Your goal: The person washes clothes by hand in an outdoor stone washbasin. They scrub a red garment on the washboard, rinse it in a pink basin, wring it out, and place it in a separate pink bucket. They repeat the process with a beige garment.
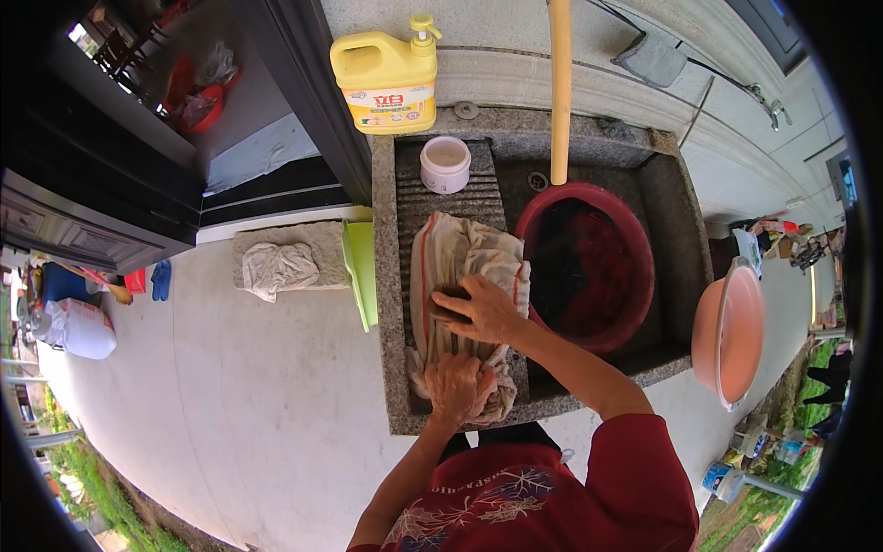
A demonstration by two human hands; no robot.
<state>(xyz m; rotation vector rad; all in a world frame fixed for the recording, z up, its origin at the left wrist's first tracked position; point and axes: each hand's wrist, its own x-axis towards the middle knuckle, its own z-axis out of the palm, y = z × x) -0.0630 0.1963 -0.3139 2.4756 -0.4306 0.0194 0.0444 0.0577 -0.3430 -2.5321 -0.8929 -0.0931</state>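
Observation:
A wet striped cloth, whitish with red and brown lines, lies spread over the ribbed washboard slab on the left side of a stone sink. My right hand is closed around a dark brown scrub brush and presses it on the cloth; the bristles are hidden. Nearer to me, my left hand grips the bunched lower end of the cloth. Beside the slab, in the sink basin, sits a dark red tub with dark clothes in water.
A white jar stands at the slab's far end, behind it a yellow pump jug. A wooden pole reaches over the tub. On the right is a pink basin; left, a green board and a rag on a stone block.

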